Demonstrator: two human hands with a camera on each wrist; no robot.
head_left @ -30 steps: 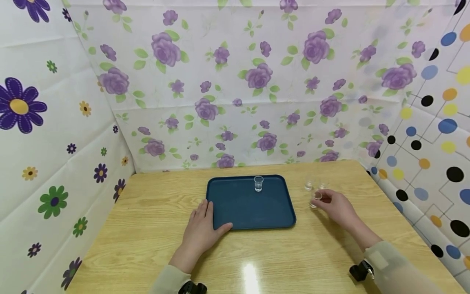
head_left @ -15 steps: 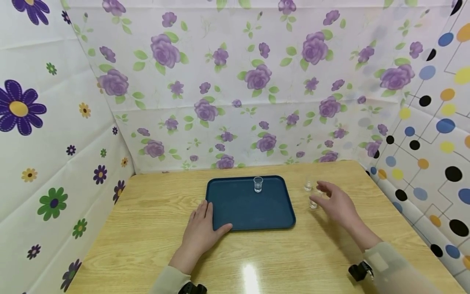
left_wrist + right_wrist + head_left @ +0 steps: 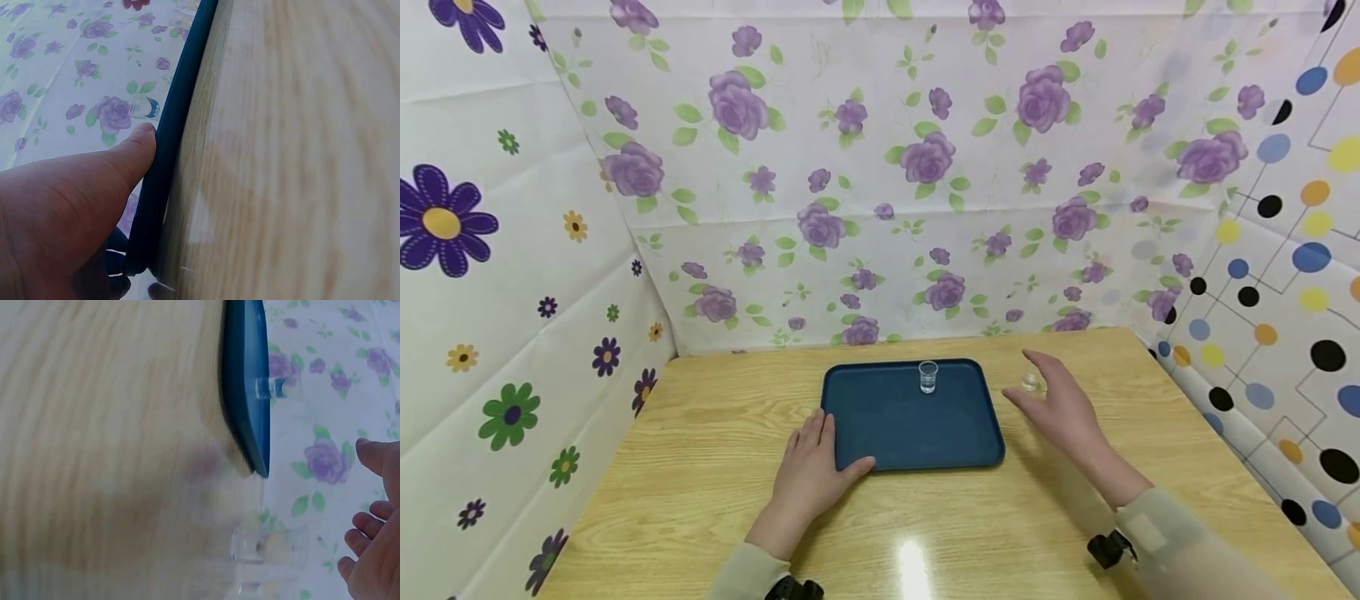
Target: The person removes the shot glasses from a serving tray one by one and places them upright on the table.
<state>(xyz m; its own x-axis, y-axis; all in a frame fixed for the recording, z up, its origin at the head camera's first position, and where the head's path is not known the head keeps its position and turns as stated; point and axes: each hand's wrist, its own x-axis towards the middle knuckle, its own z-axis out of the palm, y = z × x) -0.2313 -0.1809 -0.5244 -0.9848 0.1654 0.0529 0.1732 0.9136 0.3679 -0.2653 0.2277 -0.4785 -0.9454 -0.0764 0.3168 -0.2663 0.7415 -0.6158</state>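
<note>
A dark blue tray (image 3: 910,425) lies on the wooden table, with a small clear shot glass (image 3: 928,377) upright near its back edge. My left hand (image 3: 812,475) rests at the tray's front left corner, fingers straight along the left side. Its thumb (image 3: 134,156) touches the front rim in the left wrist view. To the right of the tray, my right hand (image 3: 1060,408) is held with thumb and index finger spread and nothing between them. Another shot glass (image 3: 1030,381) shows through that gap. The right wrist view has two glasses, the nearer one (image 3: 265,589) partly cut off by the frame.
A flowered cloth (image 3: 880,208) stands behind the table (image 3: 715,433). More patterned cloths, one with daisies (image 3: 512,292) and one with dots (image 3: 1270,292), flank it on the left and right.
My right hand had its fingers at a shot glass, then spread them and moved left and slightly back. It now hides glasses that showed earlier. My left hand and the tray stay put.
</note>
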